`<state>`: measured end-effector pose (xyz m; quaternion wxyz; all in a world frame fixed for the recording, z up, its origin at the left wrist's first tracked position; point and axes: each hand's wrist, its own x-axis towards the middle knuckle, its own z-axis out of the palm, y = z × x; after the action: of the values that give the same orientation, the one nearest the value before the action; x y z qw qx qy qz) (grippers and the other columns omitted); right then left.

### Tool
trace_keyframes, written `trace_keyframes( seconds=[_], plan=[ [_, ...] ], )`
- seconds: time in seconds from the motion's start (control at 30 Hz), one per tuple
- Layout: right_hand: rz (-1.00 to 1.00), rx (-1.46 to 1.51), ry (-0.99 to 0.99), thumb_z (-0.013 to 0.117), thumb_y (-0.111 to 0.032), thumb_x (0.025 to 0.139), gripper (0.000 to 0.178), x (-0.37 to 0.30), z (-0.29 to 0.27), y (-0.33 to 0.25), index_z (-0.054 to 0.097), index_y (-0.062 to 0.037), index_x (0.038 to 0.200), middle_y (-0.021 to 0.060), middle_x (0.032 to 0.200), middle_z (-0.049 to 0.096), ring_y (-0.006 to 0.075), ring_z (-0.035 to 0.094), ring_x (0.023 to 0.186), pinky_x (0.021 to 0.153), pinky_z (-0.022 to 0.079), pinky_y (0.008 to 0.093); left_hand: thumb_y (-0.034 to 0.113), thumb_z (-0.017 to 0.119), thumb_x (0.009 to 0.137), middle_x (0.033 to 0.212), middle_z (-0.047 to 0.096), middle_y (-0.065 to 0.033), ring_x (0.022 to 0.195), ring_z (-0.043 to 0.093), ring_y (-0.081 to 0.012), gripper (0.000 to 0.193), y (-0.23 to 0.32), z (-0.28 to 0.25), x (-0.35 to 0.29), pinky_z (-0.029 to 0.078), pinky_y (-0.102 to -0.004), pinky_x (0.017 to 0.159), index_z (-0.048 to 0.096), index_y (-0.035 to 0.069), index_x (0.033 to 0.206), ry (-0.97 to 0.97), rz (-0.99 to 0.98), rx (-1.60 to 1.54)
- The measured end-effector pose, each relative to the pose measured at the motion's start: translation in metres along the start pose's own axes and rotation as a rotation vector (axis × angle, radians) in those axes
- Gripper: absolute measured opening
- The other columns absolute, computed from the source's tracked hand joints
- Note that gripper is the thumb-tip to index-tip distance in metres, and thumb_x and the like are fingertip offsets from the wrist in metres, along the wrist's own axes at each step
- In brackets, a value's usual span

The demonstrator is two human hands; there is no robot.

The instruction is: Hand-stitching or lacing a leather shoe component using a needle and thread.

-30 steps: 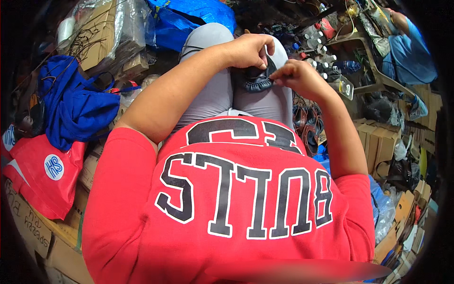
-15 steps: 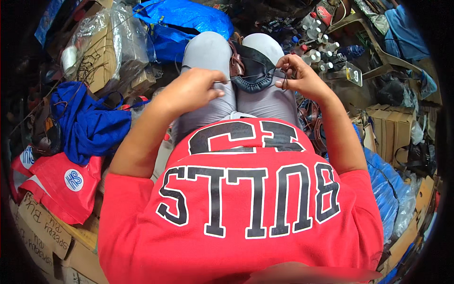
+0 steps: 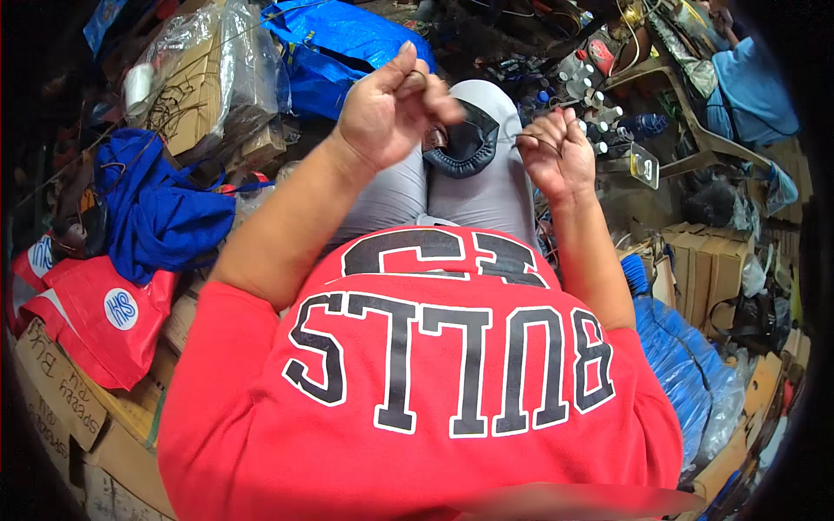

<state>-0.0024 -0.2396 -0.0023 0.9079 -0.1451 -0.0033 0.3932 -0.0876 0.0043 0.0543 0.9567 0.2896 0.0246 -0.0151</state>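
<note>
A black leather shoe piece (image 3: pixel 469 146) with a puckered, gathered edge rests on my grey-trousered lap between the knees. A brown leather part (image 3: pixel 436 137) shows at its left side. Above my left thigh, my left hand (image 3: pixel 387 108) is raised with its fingers curled in and partly smeared by motion; what they hold is hidden. To the right of the shoe piece, my right hand (image 3: pixel 556 152) is closed, gripping a thin dark thread (image 3: pixel 524 136) that shows at its fingers. Both hands are apart from the leather.
Blue plastic sheeting (image 3: pixel 347 43) lies beyond my knees. Several bottles (image 3: pixel 591 113) stand at the far right near a wooden frame (image 3: pixel 695 143). Blue cloth (image 3: pixel 161 208), a red bag (image 3: pixel 104 326) and cardboard (image 3: pixel 65 386) crowd the left. Flattened boxes (image 3: pixel 708 260) lean at the right.
My hands have moved apart and up from the shoe piece: the left rose away from the lap, the right shifted slightly outward and its fingers closed. The shoe piece stays on the lap.
</note>
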Motion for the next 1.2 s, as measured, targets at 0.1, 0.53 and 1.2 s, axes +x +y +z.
trace_keyframes(
  seconds=[0.1, 0.53, 1.2],
  plan=[
    [-0.026, -0.335, 0.170, 0.037, -0.036, 0.098, 0.046, -0.026, 0.019, 0.000, 0.033, -0.0149, 0.057, -0.0037, 0.050, 0.024, 0.0108, 0.021, 0.045, 0.058, 0.030, 0.0294, 0.033, 0.041, 0.097, 0.049, 0.023, 0.0033, 0.047, 0.027, -0.0123, 0.047, 0.028, -0.050, 0.003, 0.042, -0.0349, 0.070, 0.030, 0.015, 0.055, 0.086, -0.148, 0.167],
    [-0.043, -1.612, 0.450, 0.065, -0.018, 0.081, 0.050, -0.063, -0.007, -0.098, 0.051, -0.0059, 0.127, 0.0088, 0.122, 0.054, 0.0162, 0.050, 0.109, 0.093, 0.039, 0.0307, 0.019, 0.060, 0.087, 0.084, 0.060, -0.0049, 0.075, 0.058, -0.0158, 0.018, 0.064, -0.082, -0.031, 0.046, -0.0273, 0.069, 0.068, 0.005, 0.094, 0.019, 0.426, 1.812],
    [0.282, -1.590, 0.292, 0.066, -0.026, 0.085, 0.026, -0.017, 0.039, 0.022, 0.058, -0.0041, 0.072, -0.0037, 0.060, 0.050, 0.0047, 0.040, 0.053, 0.047, 0.032, 0.0216, 0.030, 0.076, 0.062, 0.086, 0.055, -0.0054, 0.078, 0.062, -0.0214, 0.032, -0.040, -0.030, -0.020, 0.045, -0.0357, 0.067, 0.060, 0.012, 0.083, -0.405, 0.382, 2.290]
  ],
)
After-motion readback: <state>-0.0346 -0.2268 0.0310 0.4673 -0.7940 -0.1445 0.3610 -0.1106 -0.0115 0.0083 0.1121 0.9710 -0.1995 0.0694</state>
